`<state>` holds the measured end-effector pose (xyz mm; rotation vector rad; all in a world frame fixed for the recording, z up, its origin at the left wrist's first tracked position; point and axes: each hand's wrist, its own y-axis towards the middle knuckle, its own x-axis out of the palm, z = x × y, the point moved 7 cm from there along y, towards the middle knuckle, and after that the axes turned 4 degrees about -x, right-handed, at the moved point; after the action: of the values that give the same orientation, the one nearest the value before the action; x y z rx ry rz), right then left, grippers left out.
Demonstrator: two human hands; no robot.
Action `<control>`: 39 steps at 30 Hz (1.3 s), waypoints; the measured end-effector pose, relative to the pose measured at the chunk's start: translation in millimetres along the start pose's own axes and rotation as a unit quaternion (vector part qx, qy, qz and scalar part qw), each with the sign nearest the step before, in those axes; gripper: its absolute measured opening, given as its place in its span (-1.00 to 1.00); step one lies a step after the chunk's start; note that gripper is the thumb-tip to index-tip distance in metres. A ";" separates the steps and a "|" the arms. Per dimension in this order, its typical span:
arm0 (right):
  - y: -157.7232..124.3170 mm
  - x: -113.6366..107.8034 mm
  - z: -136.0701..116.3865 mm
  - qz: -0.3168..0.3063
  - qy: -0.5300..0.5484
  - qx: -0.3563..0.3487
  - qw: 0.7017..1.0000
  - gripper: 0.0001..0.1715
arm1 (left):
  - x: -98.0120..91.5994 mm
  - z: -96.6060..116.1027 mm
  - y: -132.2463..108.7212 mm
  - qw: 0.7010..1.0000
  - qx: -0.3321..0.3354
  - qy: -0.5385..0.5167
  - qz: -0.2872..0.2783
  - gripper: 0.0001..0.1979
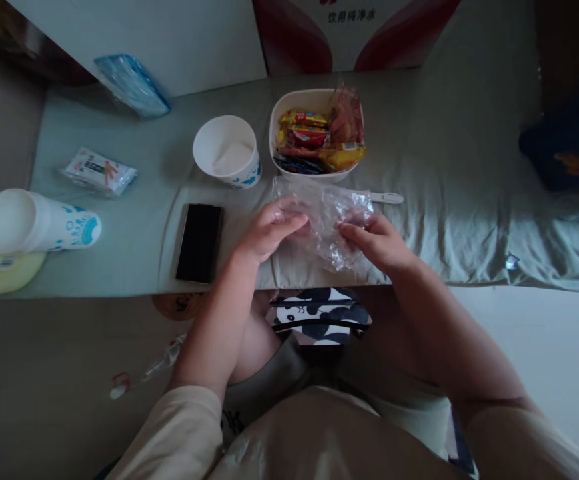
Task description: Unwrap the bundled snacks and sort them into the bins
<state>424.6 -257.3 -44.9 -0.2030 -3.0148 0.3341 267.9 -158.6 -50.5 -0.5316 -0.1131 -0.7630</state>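
A crinkled clear plastic bag (327, 217) is stretched between my two hands, just above the front part of the cloth-covered table. My left hand (272, 230) pinches its left side, thumb on top and fingers behind the film. On the other side my right hand (372, 240) grips the bag between thumb and fingers. Behind the bag stands a white plastic tub (275, 123) filled with wrapped snacks (314, 137). A white handle (387, 198) sticks out from behind the bag at the right; the rest of that object is hidden.
Left of the tub stands a white paper cup (227, 150), with a black phone (199, 243) nearer the edge. Farther left lie a tissue pack (100, 172), stacked paper cups (39, 220) and a blue plastic packet (134, 87). Large cartons (349, 40) line the back.
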 end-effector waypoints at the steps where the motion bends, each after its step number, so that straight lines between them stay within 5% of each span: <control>1: 0.5 -1.9 -1.2 0.016 0.000 -0.004 1.000 -0.52 | 1.2 -1.7 0.2 1.000 -0.008 0.014 -0.009 -0.48; 11: 2.5 -12.3 0.2 0.066 0.051 -0.012 0.996 -0.57 | 5.8 -0.2 -3.3 0.999 -0.033 0.025 -0.032 -0.34; 16: 5.2 -18.4 -6.2 0.090 0.095 -0.077 0.988 -0.57 | -4.6 4.7 -4.5 0.998 0.000 -0.060 0.018 -0.49; 21: 4.6 -24.9 -6.7 0.138 0.095 -0.077 0.983 -0.75 | -2.3 7.9 -4.9 0.996 0.024 -0.082 -0.010 -0.61; 26: -1.4 -26.1 -7.7 0.166 0.123 -0.096 0.974 -0.67 | -5.7 16.2 -6.6 0.993 0.053 -0.102 0.003 -0.72; 33: 1.7 -27.9 -12.3 0.145 0.145 -0.120 0.971 -0.40 | -14.9 18.8 -2.2 0.993 0.091 -0.049 0.060 -0.65; 38: 4.2 -22.6 -7.5 0.136 0.075 -0.089 0.984 -0.63 | -10.4 19.9 -2.2 0.993 0.095 -0.047 0.043 -0.59; 39: 4.9 -21.8 -5.2 0.137 0.084 -0.082 0.984 -0.55 | -10.7 19.9 -2.1 0.993 0.099 -0.049 0.047 -0.54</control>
<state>447.3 -254.6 -42.8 -0.6288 -2.8463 0.0822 260.6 -143.3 -35.5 -0.3830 -0.2504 -0.6266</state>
